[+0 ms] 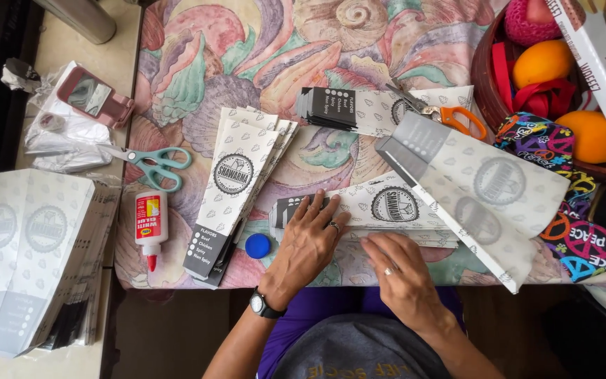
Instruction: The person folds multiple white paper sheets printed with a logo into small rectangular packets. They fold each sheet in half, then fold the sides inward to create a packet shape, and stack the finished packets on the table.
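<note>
My left hand (308, 242) lies flat on a printed paper sleeve (380, 205) at the near edge of the surface (198, 77), its fingers (317, 209) spread and released, pressing down on the sleeve's dark left end. My right hand (402, 270) rests just right of it, fingers loosely curled on the sleeve's near edge, grasping nothing. A blue cap (257, 245) sits just left of my left hand; a glue bottle (150, 226) and green scissors (150, 163) lie farther left.
</note>
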